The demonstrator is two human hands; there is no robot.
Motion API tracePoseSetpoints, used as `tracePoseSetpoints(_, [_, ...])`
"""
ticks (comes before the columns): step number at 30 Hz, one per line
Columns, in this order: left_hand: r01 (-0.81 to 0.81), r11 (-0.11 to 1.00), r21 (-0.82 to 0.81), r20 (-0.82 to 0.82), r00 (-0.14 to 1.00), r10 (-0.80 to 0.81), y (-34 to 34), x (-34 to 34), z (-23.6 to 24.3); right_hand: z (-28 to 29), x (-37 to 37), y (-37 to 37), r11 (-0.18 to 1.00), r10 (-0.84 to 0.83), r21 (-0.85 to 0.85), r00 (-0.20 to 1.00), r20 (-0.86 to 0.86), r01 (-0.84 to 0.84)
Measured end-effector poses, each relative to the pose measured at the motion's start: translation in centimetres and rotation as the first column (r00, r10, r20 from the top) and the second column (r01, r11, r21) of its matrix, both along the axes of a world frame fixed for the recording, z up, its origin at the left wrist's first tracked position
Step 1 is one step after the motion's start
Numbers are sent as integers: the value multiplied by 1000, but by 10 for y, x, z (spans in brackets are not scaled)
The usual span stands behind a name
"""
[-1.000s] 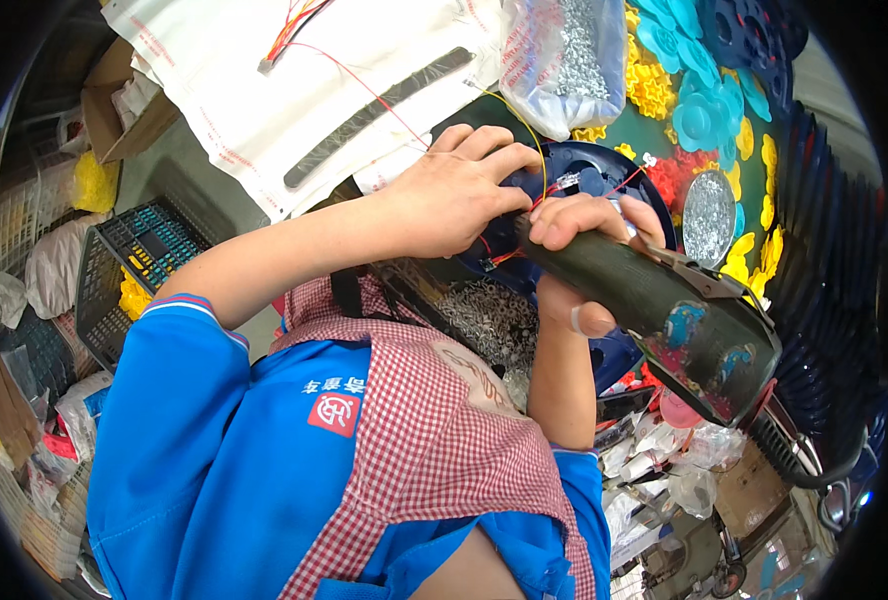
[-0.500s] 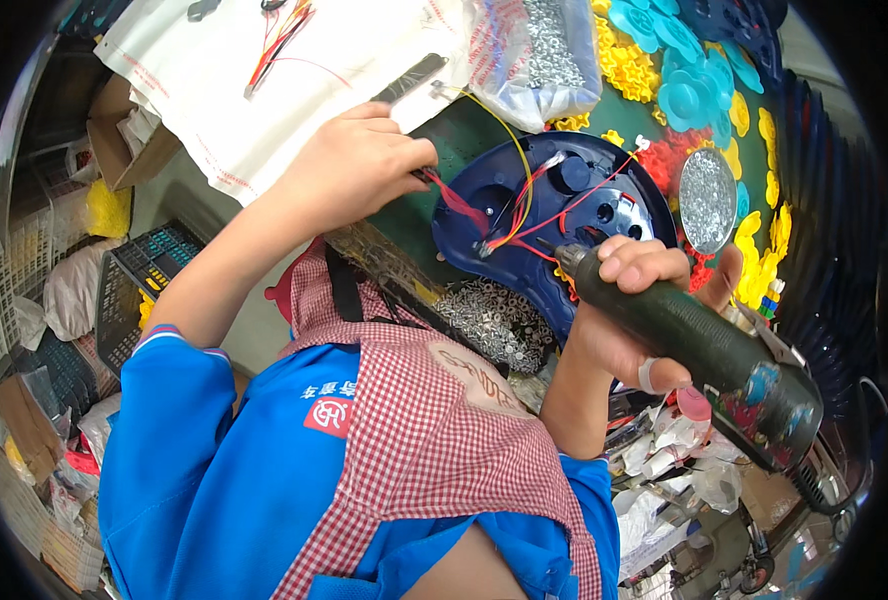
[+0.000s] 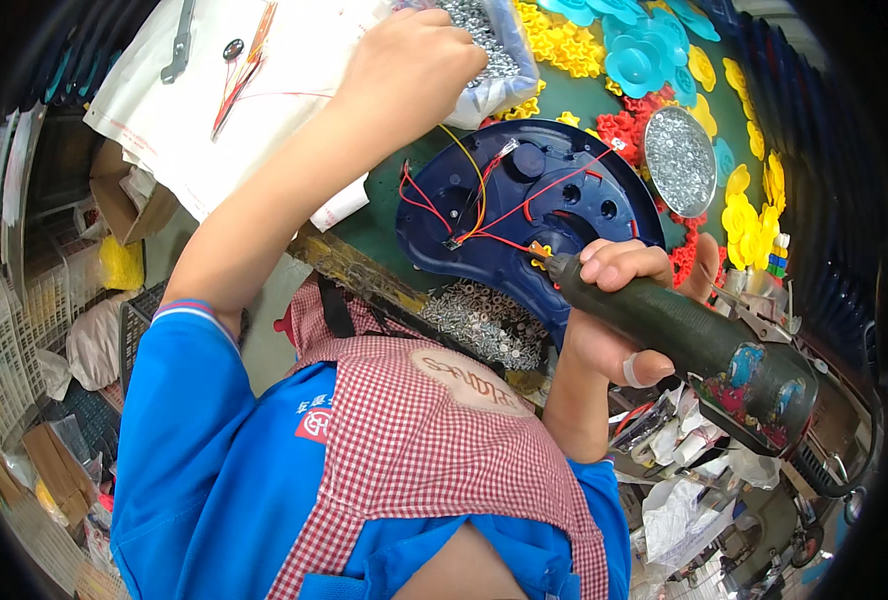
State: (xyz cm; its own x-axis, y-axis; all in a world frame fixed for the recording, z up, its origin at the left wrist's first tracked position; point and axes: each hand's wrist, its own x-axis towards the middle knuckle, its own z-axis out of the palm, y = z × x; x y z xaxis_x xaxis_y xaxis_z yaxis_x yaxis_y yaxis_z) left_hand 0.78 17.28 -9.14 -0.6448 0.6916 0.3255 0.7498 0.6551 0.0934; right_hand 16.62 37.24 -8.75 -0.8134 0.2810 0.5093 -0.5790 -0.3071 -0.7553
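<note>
My left hand (image 3: 419,60) reaches to a plastic bag of small silver screws (image 3: 484,30), fingers curled and their tips hidden. My right hand (image 3: 624,320) grips a dark, sticker-covered electric screwdriver (image 3: 694,345), its bit pointing left over a navy plastic housing (image 3: 504,195). Red and yellow wires (image 3: 484,210) lie across the housing, joined at a small connector. A white sheet (image 3: 214,100) at upper left carries more wires, a round black part (image 3: 233,49) and a dark strip (image 3: 179,45).
A round tray of screws (image 3: 679,160) sits among yellow, red and cyan plastic pieces (image 3: 634,65) on the green worktop (image 3: 394,235). Small metal hardware (image 3: 489,325) lies below the housing. Crates, cartons (image 3: 124,205) and bags crowd the left; clutter (image 3: 694,520) fills the lower right.
My left hand has moved from the wires up to the screw bag, exposing the navy housing. My right hand and screwdriver have shifted down and right from where they were a second ago.
</note>
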Motion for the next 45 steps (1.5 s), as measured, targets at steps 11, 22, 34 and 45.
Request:
tracePoseSetpoints(11, [-101,995,0,140,985,100,27,-43,-42,3,19,17,994,-105,16,994,33,105])
tracePoseSetpoints(22, [-13,800,600,562,718,-410,14,98,-18,3,16,12,998,-3,-67,999,33,5])
tracePoseSetpoints(34, [135,759,637,266,886,-381,22,123,-34,16,17,-3,969,219,-126,975,33,-213])
tracePoseSetpoints(45, [-125,904,408,375,926,-42,-47,81,-19,7,18,2,999,13,-29,1000,11,-13])
